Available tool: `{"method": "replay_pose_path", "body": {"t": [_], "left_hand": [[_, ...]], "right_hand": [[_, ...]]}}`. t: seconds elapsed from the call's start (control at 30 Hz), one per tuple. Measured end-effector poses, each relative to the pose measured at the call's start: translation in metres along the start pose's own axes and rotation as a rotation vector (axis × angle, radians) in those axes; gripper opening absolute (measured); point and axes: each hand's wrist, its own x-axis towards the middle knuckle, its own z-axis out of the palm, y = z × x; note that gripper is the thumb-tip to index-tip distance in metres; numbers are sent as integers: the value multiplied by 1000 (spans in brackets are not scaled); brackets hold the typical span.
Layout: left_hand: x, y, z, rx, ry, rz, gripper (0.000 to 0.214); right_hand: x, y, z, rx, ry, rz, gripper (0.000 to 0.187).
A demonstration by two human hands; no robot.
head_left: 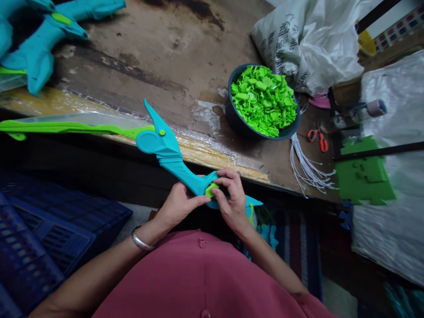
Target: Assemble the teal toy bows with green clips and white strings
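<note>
A long foam toy sword [165, 148] with a teal hilt and a green blade in clear wrap lies across the table edge, blade pointing left. My left hand [180, 203] grips the teal handle from below. My right hand [232, 198] pinches a small green foam piece [211, 189] against the handle's end. A dark bowl [239, 126] piled with many similar green foam pieces [263, 99] stands on the table just beyond my hands.
More teal foam toys [43, 39] lie at the far left. White sacks [308, 39] sit at the right, with orange scissors [318, 138], white strings [306, 165] and green foam sheets [364, 176]. A blue crate [39, 238] stands at lower left.
</note>
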Motion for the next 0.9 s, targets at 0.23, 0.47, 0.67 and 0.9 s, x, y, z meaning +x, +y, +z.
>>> {"method": "replay_pose_path", "body": {"t": [0.23,0.47,0.67,0.9], "left_hand": [[-1,-4,-1,-1,20,-37,57],[0,-9,-3,22,30,-9,54],[-3,-14,-1,-36,42,-45,53],[-6,-7,0,89,82,-35,50]], "right_hand": [[1,-6,1,110,5,141,6],[3,-6,0,174,-7,270,3],[0,-4,-1,173,-50,259,3],[4,5,-8,210,-209,365,42]]}}
